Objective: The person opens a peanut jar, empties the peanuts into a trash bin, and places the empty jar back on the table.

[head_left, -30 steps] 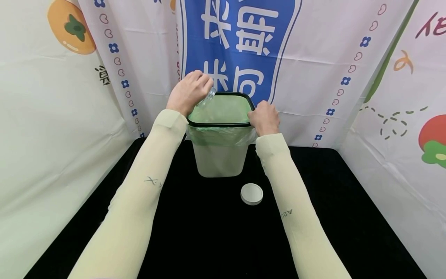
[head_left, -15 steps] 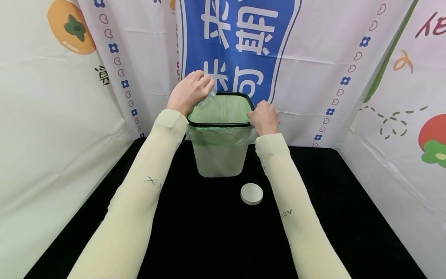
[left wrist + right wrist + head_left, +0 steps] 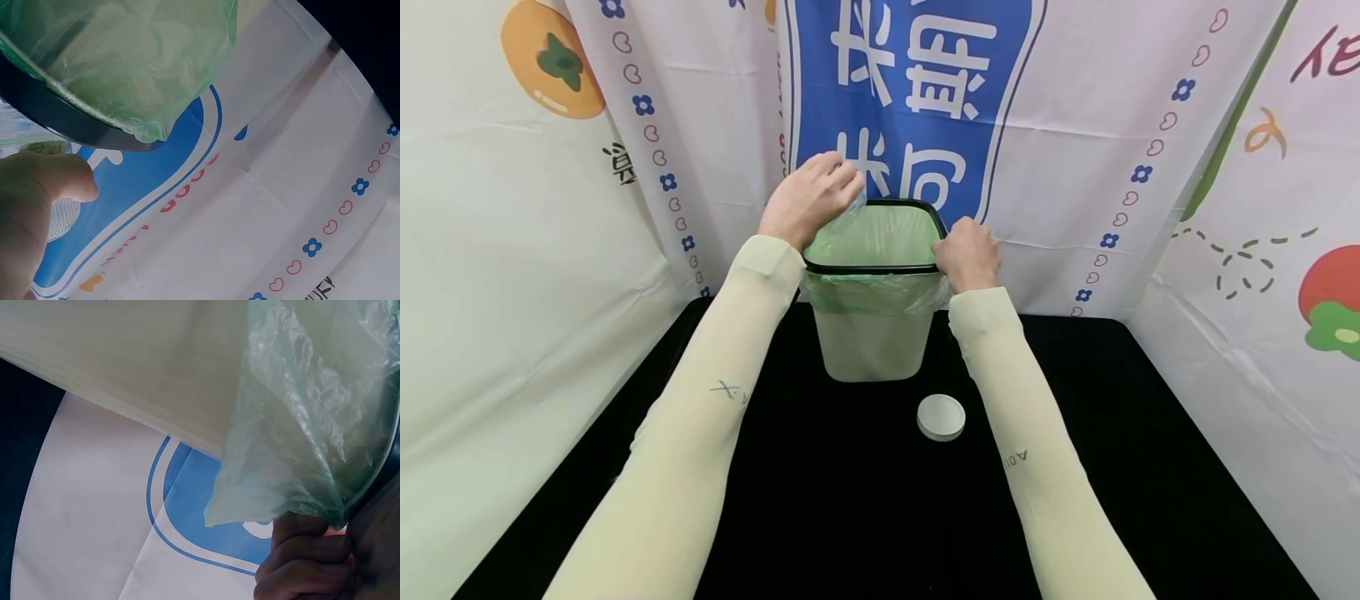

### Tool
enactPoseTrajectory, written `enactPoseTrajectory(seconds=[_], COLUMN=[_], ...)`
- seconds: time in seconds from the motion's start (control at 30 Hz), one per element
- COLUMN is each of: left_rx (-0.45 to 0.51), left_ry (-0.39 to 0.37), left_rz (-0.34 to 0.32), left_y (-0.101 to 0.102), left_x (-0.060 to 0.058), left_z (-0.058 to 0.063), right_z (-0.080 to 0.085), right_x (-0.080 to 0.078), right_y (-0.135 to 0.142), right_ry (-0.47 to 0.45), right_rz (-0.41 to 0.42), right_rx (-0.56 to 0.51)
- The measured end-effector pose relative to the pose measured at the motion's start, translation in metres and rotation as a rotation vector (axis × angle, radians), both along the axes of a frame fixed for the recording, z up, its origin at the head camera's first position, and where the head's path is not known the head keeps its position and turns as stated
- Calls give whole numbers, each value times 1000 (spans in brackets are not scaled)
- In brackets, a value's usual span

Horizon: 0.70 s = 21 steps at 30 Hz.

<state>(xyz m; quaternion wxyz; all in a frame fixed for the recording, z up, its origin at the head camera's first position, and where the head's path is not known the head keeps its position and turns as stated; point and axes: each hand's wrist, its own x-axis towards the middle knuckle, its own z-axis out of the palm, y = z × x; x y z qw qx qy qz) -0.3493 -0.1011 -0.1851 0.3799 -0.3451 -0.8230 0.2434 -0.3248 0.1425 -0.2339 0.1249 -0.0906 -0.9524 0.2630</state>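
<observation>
L hand [image 3: 811, 198] grips jar [image 3: 64, 219]; R hand [image 3: 968, 255], bin [image 3: 874, 346]

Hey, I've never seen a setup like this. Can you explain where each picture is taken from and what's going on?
There's no robot here, just a person working bare-handed. The wide picture comes from a camera worn on the head, the other two from cameras on the left and right wrists. On the black surface stands a pale bin lined with a green bag, with what looks like a white lid lying in front. The left hand holds a clear container near the black rim; the right hand grips the rim on the other side.
</observation>
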Motion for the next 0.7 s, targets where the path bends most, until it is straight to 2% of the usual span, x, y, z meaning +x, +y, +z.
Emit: enactPoseTrajectory(seconds=[0.4,0.7], left_rx=[0,-21], left_ry=[-22,-2], left_rz=[-22,-43], left_y=[0,1], left_x=[0,-2], left_z=[-1,0], right_z=[1,3], right_x=[0,1], right_y=[-1,-1], right_ry=[-6,-20], right_rz=[3,-1], right_rx=[8,-3])
